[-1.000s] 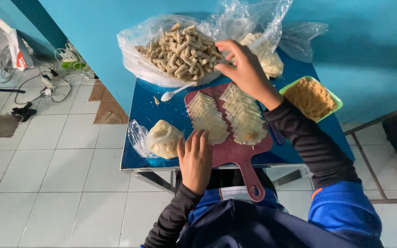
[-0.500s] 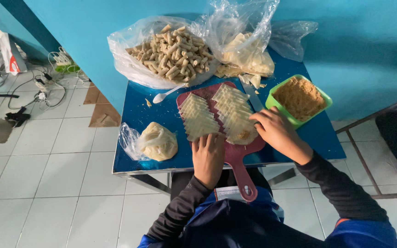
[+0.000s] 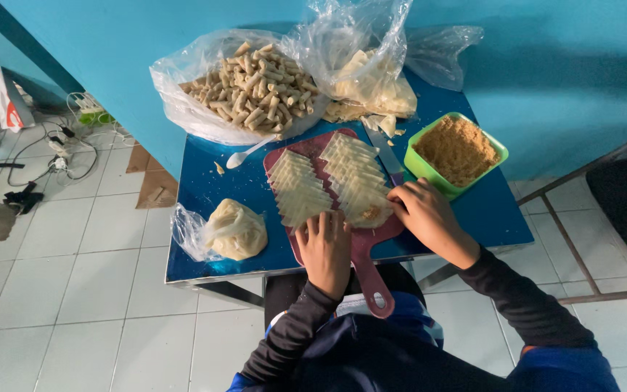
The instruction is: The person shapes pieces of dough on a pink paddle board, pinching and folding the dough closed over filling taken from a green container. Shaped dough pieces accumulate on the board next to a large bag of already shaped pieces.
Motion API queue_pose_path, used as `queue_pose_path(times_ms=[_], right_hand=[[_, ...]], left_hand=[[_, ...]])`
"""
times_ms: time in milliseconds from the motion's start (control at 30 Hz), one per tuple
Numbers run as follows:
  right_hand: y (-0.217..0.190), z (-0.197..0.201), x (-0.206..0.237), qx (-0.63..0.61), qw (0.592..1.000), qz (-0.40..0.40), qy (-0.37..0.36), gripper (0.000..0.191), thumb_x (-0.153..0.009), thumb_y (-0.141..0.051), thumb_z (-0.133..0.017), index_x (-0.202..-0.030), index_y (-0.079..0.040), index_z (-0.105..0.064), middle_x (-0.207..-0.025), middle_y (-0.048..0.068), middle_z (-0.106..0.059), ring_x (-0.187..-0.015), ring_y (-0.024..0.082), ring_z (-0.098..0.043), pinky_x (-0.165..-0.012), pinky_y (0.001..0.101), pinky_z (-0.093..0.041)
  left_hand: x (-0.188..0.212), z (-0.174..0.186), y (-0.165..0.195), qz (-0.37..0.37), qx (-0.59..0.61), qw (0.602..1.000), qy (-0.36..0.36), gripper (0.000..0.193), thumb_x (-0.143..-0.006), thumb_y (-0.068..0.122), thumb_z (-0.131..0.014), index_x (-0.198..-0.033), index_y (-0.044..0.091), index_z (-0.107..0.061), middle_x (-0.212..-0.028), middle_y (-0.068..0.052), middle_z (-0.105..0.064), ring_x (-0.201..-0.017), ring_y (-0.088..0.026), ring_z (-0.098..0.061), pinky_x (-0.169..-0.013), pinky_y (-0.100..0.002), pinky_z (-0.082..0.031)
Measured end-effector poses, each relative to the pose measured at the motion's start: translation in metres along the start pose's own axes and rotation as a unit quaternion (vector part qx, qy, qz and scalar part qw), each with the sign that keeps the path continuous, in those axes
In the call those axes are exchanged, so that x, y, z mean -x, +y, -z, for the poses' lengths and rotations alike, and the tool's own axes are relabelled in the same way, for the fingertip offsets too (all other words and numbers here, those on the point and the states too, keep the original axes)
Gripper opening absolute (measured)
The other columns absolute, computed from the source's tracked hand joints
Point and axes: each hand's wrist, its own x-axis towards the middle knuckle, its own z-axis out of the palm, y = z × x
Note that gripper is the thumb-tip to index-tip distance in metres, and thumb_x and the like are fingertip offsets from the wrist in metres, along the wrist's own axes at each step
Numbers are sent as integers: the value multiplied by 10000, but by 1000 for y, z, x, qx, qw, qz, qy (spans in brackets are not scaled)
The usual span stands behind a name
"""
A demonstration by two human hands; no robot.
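Nearest the camera, the left hand (image 3: 326, 250) lies flat, fingers spread, on the near edge of a dark red cutting board (image 3: 361, 254) whose handle points back toward the person. It holds nothing; its fingertips touch the nearest wrapper in the left row of thin pale wrappers (image 3: 299, 190). Just to its right, the right hand (image 3: 422, 214) rests on the board's right edge, fingers curled inward onto the nearest wrapper of the right row of wrappers (image 3: 357, 174), where a small dab of brown filling (image 3: 370, 213) lies right at the fingertips. Whether the fingers pinch the wrapper cannot be told.

To the left of the board, well apart from both hands, a lump of pale dough in a clear bag (image 3: 232, 229) sits on the blue table (image 3: 205, 196). Right of the board, near the right hand, stands a green tub of brown crumbly filling (image 3: 456, 151). Beyond the board a white spoon (image 3: 244, 154) lies on the table. At the far edge, against the blue wall, an open plastic bag holds rolled sticks (image 3: 252, 87), and beside it another clear bag holds more wrappers (image 3: 368, 83).
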Motion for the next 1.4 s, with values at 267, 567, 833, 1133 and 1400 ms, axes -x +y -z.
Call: queue_pose_path(times_ms=[267, 567, 833, 1133, 1400], right_hand=[[-6, 3, -3, -21, 999, -33, 0, 160, -816, -149, -801, -889, -91, -671, -845, 57, -652, -874, 301, -619, -763, 425, -488], [-19, 7, -7, -182, 980, -74, -21, 176, -868, -128, -781, -962, -42, -660, -820, 86, -664, -750, 232, -675, -660, 359, -512], [-24, 11, -5, -260, 958, -115, -42, 171, -903, -101, -738, -1034, -18, -666, -899, 96, -717, -792, 215, -706, -705, 323, -542], [-21, 4, -4, -308, 946, -100, -33, 189, -910, -93, -734, -1060, -6, -661, -947, 104, -742, -859, 221, -761, -744, 322, -563], [-14, -1, 4, -158, 986, 50, -3, 217, -847, -47, -731, -1061, -86, -736, -1024, 53, -744, -975, 268, -683, -851, 394, -493]], left_hand=[[-2, -1, 2, 13, 4, 1000, -1, 232, -882, 242, -708, -1056, 101, -647, -1040, -63, -602, -1035, -284, -559, -899, -449, -413], [-11, -4, 8, 26, 54, 998, -15, 138, -945, 214, -665, -963, 98, -593, -891, -69, -613, -891, -290, -596, -767, -439, -439], [-18, -14, 20, 22, 167, 985, -22, 167, -978, 189, -648, -1072, 58, -605, -924, -91, -657, -850, -295, -643, -734, -427, -492], [-10, -17, 13, -7, 203, 978, -44, 218, -952, 139, -636, -1146, 46, -604, -958, -125, -667, -905, -318, -649, -770, -429, -524], [-14, -8, 9, -47, 196, 979, -40, 279, -943, 153, -651, -1209, 77, -614, -995, -90, -682, -947, -291, -645, -826, -417, -493]])
